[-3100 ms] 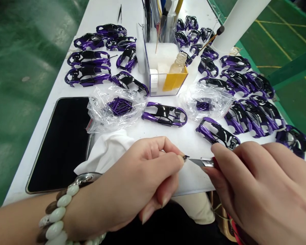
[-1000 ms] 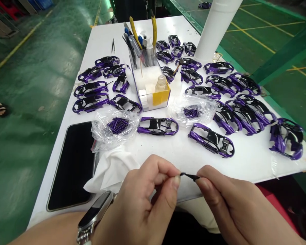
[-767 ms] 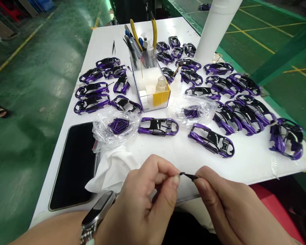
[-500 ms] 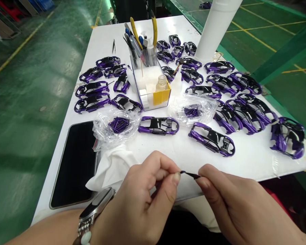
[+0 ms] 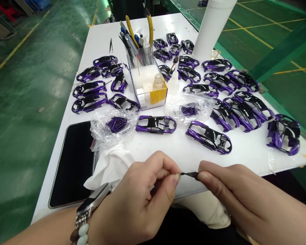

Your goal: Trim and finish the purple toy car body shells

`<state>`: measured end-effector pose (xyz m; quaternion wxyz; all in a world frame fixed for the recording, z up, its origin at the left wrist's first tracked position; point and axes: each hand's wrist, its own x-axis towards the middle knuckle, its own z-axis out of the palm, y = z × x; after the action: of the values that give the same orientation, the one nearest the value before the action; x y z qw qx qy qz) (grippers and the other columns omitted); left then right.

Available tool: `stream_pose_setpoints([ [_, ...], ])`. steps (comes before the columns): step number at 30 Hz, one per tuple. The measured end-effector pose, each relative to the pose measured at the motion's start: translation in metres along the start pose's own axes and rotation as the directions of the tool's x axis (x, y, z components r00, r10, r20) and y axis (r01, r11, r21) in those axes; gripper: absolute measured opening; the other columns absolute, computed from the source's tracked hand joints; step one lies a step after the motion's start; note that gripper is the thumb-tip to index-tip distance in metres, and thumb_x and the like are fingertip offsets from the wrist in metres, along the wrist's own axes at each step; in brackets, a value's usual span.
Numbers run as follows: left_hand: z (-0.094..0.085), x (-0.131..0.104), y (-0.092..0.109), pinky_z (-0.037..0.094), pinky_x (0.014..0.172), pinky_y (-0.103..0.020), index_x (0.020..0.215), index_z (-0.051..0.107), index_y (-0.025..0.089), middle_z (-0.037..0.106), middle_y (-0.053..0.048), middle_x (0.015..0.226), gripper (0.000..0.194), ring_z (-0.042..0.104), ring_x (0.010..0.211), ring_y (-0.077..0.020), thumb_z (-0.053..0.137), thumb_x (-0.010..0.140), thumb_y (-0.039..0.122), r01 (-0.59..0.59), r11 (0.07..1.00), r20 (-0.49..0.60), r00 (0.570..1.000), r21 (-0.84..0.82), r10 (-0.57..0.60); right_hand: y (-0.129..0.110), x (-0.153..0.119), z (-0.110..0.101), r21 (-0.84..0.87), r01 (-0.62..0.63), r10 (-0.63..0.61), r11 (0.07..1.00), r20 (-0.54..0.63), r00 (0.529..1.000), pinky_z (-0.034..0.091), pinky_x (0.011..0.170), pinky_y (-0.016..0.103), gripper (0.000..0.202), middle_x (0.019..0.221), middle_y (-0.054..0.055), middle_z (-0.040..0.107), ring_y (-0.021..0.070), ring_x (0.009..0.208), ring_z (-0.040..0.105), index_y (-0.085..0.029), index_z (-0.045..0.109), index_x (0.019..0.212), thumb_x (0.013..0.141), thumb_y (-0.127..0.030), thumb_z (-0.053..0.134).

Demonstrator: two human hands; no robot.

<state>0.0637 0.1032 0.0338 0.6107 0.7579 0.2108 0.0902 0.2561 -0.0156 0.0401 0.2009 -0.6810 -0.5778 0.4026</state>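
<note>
Between my two hands, over the near table edge, is a small dark pointed piece [image 5: 191, 174]. My right hand [image 5: 229, 194] pinches its wider end between thumb and finger. The tip reaches the pinched thumb and forefinger of my left hand [image 5: 148, 194]; anything held there is too small to name. Beyond my hands lie a purple and black car shell [image 5: 210, 137] and another car shell [image 5: 155, 125]. A plastic bag of thin purple parts [image 5: 116, 125] and a second such bag [image 5: 190, 109] lie nearby.
On the white table [image 5: 148, 148], a black tablet [image 5: 72, 163] and white cloth [image 5: 112, 163] lie left. A clear organizer [image 5: 153, 97] with pliers and a glass jar stands mid-table. Several purple car shells [image 5: 242, 112] spread around it. A white tube [image 5: 214, 27] rises behind.
The view has shifted slightly. More of the dark piece shows between my hands, and it lies more level. Both hands keep their pinch.
</note>
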Motion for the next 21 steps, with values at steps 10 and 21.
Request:
stream_pose_setpoints([
  [10, -0.001, 0.003, 0.005, 0.031, 0.043, -0.022, 0.093, 0.048, 0.023, 0.047, 0.008, 0.060, 0.011, 0.041, 0.047, -0.0089, 0.042, 0.101, 0.028, 0.064, 0.997, 0.055, 0.997, -0.046, -0.062, -0.003, -0.004, -0.019, 0.352, -0.318, 0.207, 0.881, 0.317, 0.925, 0.039, 0.054, 0.025, 0.059, 0.067, -0.003, 0.051, 0.0138, 0.058, 0.047, -0.023, 0.055, 0.079, 0.100, -0.075, 0.035],
  [21, 0.001, 0.000, 0.004, 0.050, 0.056, -0.017, 0.107, 0.053, 0.026, 0.063, 0.008, 0.071, 0.010, 0.062, 0.058, -0.0075, 0.043, 0.105, 0.029, 0.078, 0.994, 0.055, 0.996, -0.071, -0.074, 0.002, -0.008, -0.022, -0.733, 0.232, -0.488, 0.640, -0.154, 0.859, 0.023, 0.048, 0.037, 0.037, 0.060, -0.002, 0.050, 0.0181, 0.046, 0.044, -0.025, 0.049, 0.082, 0.110, -0.037, 0.028],
])
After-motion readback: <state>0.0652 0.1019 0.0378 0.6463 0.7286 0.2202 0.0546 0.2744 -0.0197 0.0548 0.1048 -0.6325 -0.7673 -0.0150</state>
